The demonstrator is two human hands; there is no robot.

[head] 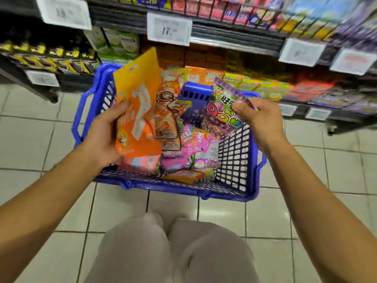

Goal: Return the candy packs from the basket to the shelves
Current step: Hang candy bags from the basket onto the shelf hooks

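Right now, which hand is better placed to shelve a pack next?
Probably the right hand. It pinches one purple QQ pack, already raised above the blue basket, nearest the shelves. The left hand grips several orange packs together.

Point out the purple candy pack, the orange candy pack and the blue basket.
purple candy pack [223, 113], head view, printed front.
orange candy pack [134, 111], head view, front panel.
blue basket [234, 152], head view, right side wall.
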